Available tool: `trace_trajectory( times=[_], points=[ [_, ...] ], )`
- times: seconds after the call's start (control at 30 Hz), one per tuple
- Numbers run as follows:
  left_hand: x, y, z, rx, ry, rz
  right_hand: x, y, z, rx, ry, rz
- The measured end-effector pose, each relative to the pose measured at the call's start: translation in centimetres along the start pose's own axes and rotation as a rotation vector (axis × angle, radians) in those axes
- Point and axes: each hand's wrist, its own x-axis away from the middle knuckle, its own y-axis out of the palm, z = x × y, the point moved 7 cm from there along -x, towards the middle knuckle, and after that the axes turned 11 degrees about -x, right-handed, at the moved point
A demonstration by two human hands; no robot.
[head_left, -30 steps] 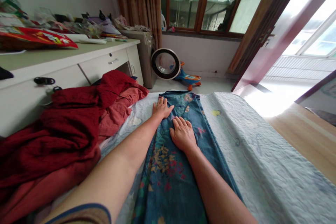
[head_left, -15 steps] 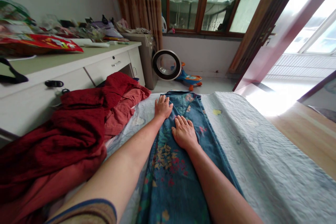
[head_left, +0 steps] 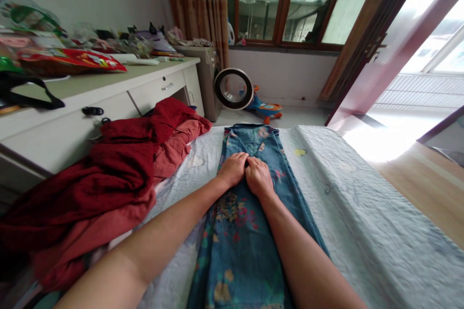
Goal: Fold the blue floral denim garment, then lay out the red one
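Observation:
Blue flowered jeans (head_left: 246, 246) lie folded lengthwise down the bed, with the waistband at the far end. On their upper part, my left hand (head_left: 234, 169) rests with its fingers curled down into the cloth. Touching it at the fingertips, my right hand (head_left: 259, 176) is likewise closed on the denim. The fabric between the fingers is mostly hidden under both hands.
A pale quilted bed cover (head_left: 348, 212) spreads under the jeans. Dark red clothes (head_left: 126, 154) are heaped at the left. Beyond stand a cluttered white desk (head_left: 152, 86), a washing machine with its round door (head_left: 234, 89) ajar, and a blue ride-on toy (head_left: 266, 108).
My left hand has slid nearer and to the right, meeting my right hand. Fingers that lay flat on the jeans are now curled into the cloth.

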Motion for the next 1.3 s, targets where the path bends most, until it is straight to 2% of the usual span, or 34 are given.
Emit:
trace_trajectory(
  times=[0.17, 0.3, 0.53, 0.83, 1.0, 1.3],
  points=[
    [3.4, 1.1, 1.5, -0.035, -0.110, -0.171, 0.1, -1.1, 1.4, -0.065, 0.105, 0.149],
    [4.5, 0.9, 2.6, -0.149, -0.097, -0.122, 0.1, -0.7, 1.9, -0.027, 0.143, 0.131],
    [4.6, 0.8, 3.2, -0.207, -0.111, -0.131, -0.3, -0.2, 2.6, -0.007, 0.158, 0.110],
    [4.4, 1.0, 3.0, -0.186, -0.145, -0.190, -0.2, 0.0, 2.2, 0.060, 0.084, -0.013],
    [4.2, 1.4, 2.8, -0.157, -0.156, -0.212, 1.6, -0.7, 2.1, 0.125, 0.031, -0.084],
    [4.3, 1.3, 2.9, -0.189, -0.152, -0.167, 6.7, -2.2, 4.1, 0.231, 0.177, -0.240]
  ],
)
